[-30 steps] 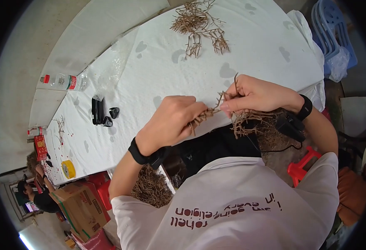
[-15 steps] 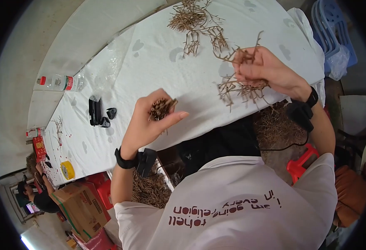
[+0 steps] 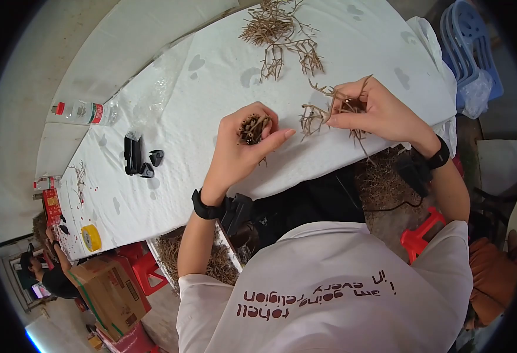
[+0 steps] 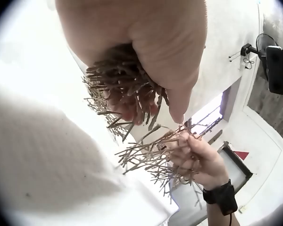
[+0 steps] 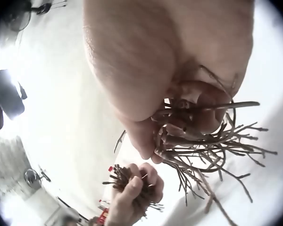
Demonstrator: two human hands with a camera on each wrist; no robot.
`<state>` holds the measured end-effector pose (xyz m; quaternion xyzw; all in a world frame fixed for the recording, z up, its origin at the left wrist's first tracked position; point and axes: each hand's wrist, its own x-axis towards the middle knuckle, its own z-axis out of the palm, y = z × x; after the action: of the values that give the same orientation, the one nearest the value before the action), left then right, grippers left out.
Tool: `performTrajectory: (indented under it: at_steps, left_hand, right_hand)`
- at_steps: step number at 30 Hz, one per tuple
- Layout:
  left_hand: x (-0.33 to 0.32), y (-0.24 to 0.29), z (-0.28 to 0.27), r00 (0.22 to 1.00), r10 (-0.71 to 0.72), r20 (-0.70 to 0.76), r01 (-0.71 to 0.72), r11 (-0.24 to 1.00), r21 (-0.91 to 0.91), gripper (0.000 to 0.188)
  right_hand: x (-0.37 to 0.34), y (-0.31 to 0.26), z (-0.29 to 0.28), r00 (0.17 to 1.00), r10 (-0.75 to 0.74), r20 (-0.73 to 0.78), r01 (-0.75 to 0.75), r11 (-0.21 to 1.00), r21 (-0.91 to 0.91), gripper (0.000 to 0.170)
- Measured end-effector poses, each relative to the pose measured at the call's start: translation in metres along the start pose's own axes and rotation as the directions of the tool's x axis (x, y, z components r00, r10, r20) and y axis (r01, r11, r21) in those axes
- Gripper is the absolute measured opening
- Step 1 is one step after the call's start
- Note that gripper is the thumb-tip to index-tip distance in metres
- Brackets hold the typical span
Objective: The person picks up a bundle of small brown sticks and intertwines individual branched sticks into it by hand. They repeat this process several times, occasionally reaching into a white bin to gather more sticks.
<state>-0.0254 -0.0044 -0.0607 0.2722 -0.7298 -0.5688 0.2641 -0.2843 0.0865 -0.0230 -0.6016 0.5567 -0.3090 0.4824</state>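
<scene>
Left hand (image 3: 239, 152) grips a tight twig bundle (image 3: 252, 129); right hand (image 3: 385, 115) holds loose branching twigs (image 5: 194, 139). A gap separates the hands, above the counter (image 3: 182, 117) near its front edge. Beyond them, toward the far edge, lies a twig heap (image 3: 264, 28).

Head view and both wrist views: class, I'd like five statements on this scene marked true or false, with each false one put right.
1. The left hand grips a bundle of twigs. True.
2. The right hand holds nothing. False: it holds branching twigs.
3. More twigs lie on the table beyond the hands. True.
4. The cardboard box sits on the table. False: it is off the table.
5. The tape roll is blue. False: it is yellow.
</scene>
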Motion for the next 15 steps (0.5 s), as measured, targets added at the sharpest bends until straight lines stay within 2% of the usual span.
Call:
performTrajectory:
  at_steps: [3,4,6,7,8,11,12,13,15]
  left_hand:
    - [0.006,-0.002,0.003,0.977,0.206,-0.060,-0.200,0.975,0.100,0.037]
    - [0.007,-0.001,0.002,0.976,0.208,-0.061,-0.201,0.974,0.102,0.037]
    - [0.010,0.000,0.002,0.987,0.160,0.024,-0.158,0.986,-0.058,0.039]
    - [0.011,0.001,0.003,0.988,0.139,0.068,-0.129,0.982,-0.136,0.040]
    - [0.011,0.001,0.006,0.988,0.142,0.068,-0.132,0.982,-0.136,0.040]
    - [0.007,-0.001,0.023,1.000,-0.021,-0.011,0.014,0.910,-0.414,0.038]
    - [0.007,0.003,0.026,1.000,-0.020,-0.010,0.014,0.910,-0.414,0.038]
    - [0.008,0.014,0.029,0.989,-0.143,0.026,0.138,0.868,-0.477,0.036]
    - [0.010,0.031,0.032,0.920,-0.373,0.123,0.372,0.724,-0.581,0.034]
  right_hand:
    - [0.000,-0.002,0.000,0.999,-0.024,0.043,0.017,0.989,0.148,0.012]
    - [0.000,-0.005,0.000,0.998,-0.013,0.063,-0.001,0.978,0.209,0.012]
    - [0.000,-0.007,0.001,0.997,-0.005,0.079,-0.017,0.963,0.268,0.012]
    - [0.001,-0.006,0.003,0.999,-0.004,0.046,-0.010,0.954,0.300,0.011]
    - [0.003,-0.004,0.005,1.000,-0.003,0.012,-0.002,0.944,0.330,0.011]
    - [0.006,0.001,0.013,0.998,-0.030,-0.048,0.044,0.941,0.334,0.009]
    - [0.006,0.003,0.015,0.996,-0.056,-0.073,0.076,0.948,0.308,0.009]
    - [0.007,0.004,0.017,0.992,-0.083,-0.098,0.107,0.954,0.281,0.008]
    - [0.006,0.008,0.022,0.986,-0.100,-0.136,0.131,0.963,0.235,0.008]
